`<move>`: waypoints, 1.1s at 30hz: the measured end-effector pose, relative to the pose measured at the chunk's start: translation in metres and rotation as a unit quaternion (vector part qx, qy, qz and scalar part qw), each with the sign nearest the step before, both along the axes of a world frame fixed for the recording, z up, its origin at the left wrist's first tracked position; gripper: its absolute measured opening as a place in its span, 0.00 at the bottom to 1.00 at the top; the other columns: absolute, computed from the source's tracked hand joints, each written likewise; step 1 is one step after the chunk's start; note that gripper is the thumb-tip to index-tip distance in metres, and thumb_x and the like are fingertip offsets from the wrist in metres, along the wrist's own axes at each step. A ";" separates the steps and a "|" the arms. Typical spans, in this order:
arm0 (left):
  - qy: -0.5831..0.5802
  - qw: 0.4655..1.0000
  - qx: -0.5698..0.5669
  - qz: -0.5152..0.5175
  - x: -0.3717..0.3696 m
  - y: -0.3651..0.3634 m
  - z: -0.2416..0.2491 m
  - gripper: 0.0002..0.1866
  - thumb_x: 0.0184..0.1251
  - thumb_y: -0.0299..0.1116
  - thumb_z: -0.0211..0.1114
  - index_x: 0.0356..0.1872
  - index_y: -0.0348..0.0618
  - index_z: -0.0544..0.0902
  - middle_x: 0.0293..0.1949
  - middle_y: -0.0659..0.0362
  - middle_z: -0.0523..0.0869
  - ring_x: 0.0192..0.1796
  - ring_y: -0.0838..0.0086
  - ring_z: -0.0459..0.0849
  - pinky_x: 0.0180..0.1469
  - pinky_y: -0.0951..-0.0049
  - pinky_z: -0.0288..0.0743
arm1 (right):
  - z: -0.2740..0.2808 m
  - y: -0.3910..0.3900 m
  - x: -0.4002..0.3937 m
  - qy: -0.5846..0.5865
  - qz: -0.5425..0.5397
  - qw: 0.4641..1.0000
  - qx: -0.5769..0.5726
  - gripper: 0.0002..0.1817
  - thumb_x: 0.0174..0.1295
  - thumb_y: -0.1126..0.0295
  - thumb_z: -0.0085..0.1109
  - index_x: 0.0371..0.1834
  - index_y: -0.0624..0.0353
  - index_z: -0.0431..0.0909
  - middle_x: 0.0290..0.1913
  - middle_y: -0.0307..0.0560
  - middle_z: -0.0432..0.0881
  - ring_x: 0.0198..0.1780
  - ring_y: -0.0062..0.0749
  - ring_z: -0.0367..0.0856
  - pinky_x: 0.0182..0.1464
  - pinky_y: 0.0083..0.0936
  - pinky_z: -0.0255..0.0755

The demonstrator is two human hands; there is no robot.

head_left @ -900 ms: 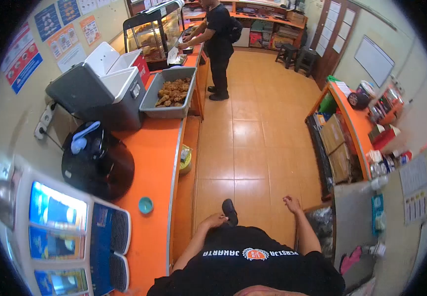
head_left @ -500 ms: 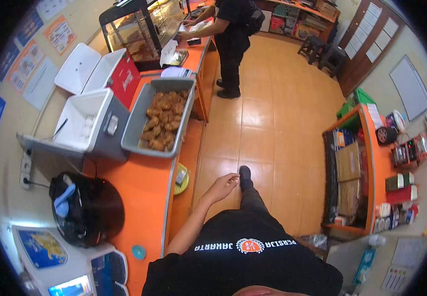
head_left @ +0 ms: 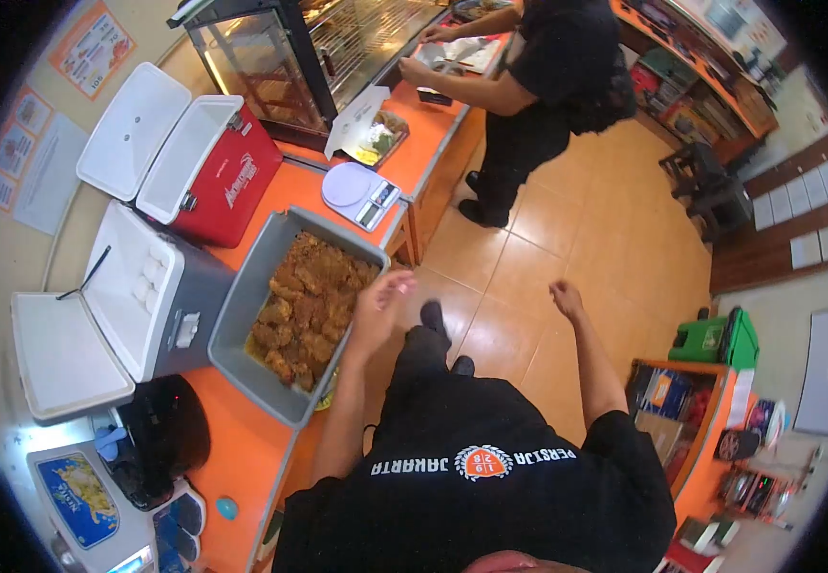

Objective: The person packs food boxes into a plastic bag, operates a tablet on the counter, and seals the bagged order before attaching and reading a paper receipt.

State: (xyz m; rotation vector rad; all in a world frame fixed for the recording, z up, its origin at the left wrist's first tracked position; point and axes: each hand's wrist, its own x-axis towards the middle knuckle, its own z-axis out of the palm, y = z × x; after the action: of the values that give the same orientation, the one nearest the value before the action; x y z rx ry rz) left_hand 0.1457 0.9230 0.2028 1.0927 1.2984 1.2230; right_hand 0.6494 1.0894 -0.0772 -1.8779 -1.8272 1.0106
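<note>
My left hand (head_left: 382, 298) hangs in the air by the right rim of a grey tub (head_left: 225, 334). Its fingers are loosely bent and apart, and nothing shows in them. Brown fried chicken pieces (head_left: 304, 310) fill the tub, which stands on the orange counter. Over the tiled floor, out to the right, my right hand (head_left: 567, 298) is held with its fingers curled in and nothing visible inside. A white kitchen scale (head_left: 361, 194) sits just beyond the tub. Past it lies an open box of food (head_left: 382, 138).
A co-worker (head_left: 552, 81) in black stands ahead at the counter, hands on a dark container. Open red (head_left: 232, 181) and grey (head_left: 189, 301) coolers line the left, beside a black cooker (head_left: 167, 435). Dark stools (head_left: 720, 210) and an orange shelf (head_left: 681, 372) stand right.
I have stepped forward, so the tub, scale and co-worker look closer. My left hand now appears beside the tub, and my right hand has come into view.
</note>
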 end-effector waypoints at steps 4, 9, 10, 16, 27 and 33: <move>0.075 0.989 0.000 0.124 -0.063 0.106 -0.009 0.17 0.78 0.32 0.63 0.62 0.36 0.82 0.56 0.53 0.88 0.61 0.71 0.83 0.61 0.69 0.77 | 0.065 0.143 -0.140 0.086 0.106 0.990 0.034 0.16 0.74 0.60 0.61 0.47 0.64 0.84 0.43 0.51 0.89 0.47 0.34 0.86 0.56 0.33 0.79; 0.044 0.971 -0.085 0.218 -0.128 0.239 -0.056 0.33 0.76 0.35 0.65 0.78 0.38 0.66 0.76 0.46 0.69 0.76 0.58 0.70 0.76 0.60 0.64 | 0.087 0.246 -0.300 0.141 0.293 0.946 -0.005 0.17 0.72 0.64 0.63 0.58 0.62 0.79 0.54 0.55 0.86 0.57 0.47 0.85 0.61 0.41 0.77; 0.083 0.964 -0.082 0.237 -0.142 0.259 -0.073 0.37 0.75 0.36 0.66 0.81 0.38 0.61 0.80 0.44 0.64 0.80 0.54 0.66 0.79 0.59 0.60 | 0.105 0.264 -0.335 0.105 0.333 0.937 0.028 0.19 0.72 0.64 0.63 0.60 0.62 0.78 0.57 0.57 0.84 0.60 0.50 0.83 0.63 0.41 0.76; 0.204 0.932 -0.061 0.292 -0.177 0.347 -0.095 0.47 0.72 0.36 0.69 0.83 0.34 0.51 0.82 0.39 0.57 0.84 0.50 0.57 0.83 0.58 0.52 | 0.185 0.380 -0.501 0.187 0.285 0.903 0.262 0.29 0.61 0.69 0.65 0.65 0.63 0.71 0.68 0.62 0.74 0.70 0.60 0.71 0.71 0.48 0.68; 0.247 0.933 -0.150 0.213 -0.125 0.346 -0.180 0.37 0.79 0.39 0.58 0.81 0.34 0.56 0.81 0.37 0.51 0.83 0.45 0.50 0.82 0.53 0.49 | 0.125 0.438 -0.497 0.168 0.431 0.836 0.294 0.24 0.52 0.81 0.63 0.56 0.64 0.74 0.70 0.61 0.73 0.78 0.64 0.64 0.79 0.50 0.61; 0.101 0.919 -0.151 0.351 -0.080 0.397 -0.141 0.47 0.73 0.39 0.71 0.81 0.35 0.50 0.81 0.39 0.51 0.84 0.52 0.49 0.82 0.56 0.52 | 0.115 0.407 -0.466 0.255 0.328 0.910 0.017 0.36 0.63 0.83 0.56 0.76 0.67 0.59 0.72 0.64 0.70 0.78 0.62 0.66 0.78 0.46 0.63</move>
State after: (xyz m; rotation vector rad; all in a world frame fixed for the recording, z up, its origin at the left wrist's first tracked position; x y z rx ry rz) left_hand 0.0654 1.3202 0.0619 0.5388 2.0708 1.3666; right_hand 0.1837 1.4969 0.0377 -0.8248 -2.1233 1.4865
